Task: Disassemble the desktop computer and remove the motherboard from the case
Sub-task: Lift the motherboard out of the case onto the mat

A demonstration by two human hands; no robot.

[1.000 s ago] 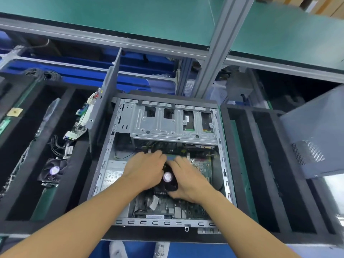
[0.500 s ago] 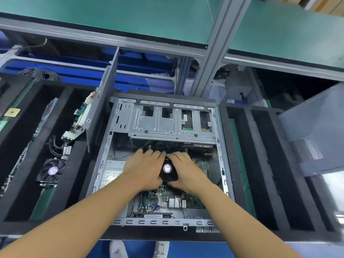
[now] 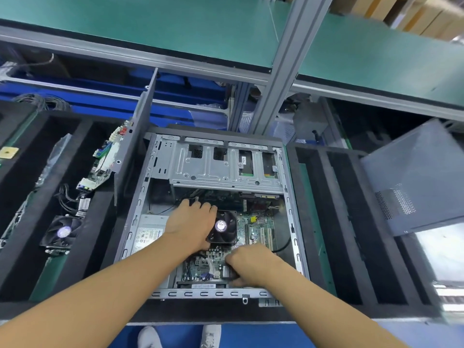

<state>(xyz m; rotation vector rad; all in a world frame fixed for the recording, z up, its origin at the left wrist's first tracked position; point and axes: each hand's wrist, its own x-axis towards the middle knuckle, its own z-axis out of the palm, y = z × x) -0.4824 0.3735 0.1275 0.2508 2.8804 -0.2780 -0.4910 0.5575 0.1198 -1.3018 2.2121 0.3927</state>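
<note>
The open grey computer case lies flat in front of me. Inside it sits the green motherboard with a black CPU cooler fan on it. My left hand grips the left side of the fan, fingers curled over its far edge. Lower down, my right hand is at the near edge of the board by the rear ports, fingers curled onto that edge. A silver drive cage spans the far part of the case, and a power supply lies at the left.
Black foam trays flank the case; the left one holds another motherboard and a loose cooler fan. A grey side panel leans at the right. A metal post and green shelf rise behind.
My right hand has left the fan and dropped to the near edge of the motherboard. My left hand stays on the fan's left side.
</note>
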